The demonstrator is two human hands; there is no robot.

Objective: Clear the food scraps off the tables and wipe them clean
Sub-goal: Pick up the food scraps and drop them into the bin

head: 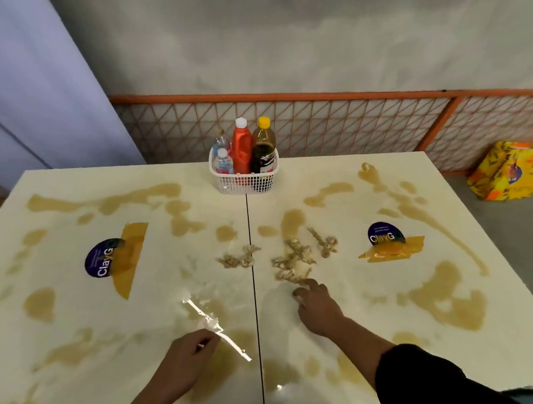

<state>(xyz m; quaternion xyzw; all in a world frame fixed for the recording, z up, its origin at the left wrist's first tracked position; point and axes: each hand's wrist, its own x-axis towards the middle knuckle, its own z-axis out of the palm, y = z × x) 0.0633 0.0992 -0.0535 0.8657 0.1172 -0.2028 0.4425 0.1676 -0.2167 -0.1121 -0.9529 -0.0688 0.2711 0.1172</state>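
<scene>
Two cream tables stand pushed together, the left table (74, 316) and the right table (435, 352), both smeared with brown sauce stains (446, 298). Pale food scraps (293, 258) lie in clumps around the seam between them. My right hand (314, 306) reaches onto the right table, fingertips touching the nearest scraps. My left hand (187, 360) pinches the edge of a clear plastic bag (215, 324) that lies flat on the left table near the seam.
A white basket (245, 180) holding several bottles stands at the far middle on the seam. Round dark stickers (101, 258) and orange patches mark each table. An orange lattice fence (322, 122) runs behind. A yellow patterned box (508, 171) sits on the floor far right.
</scene>
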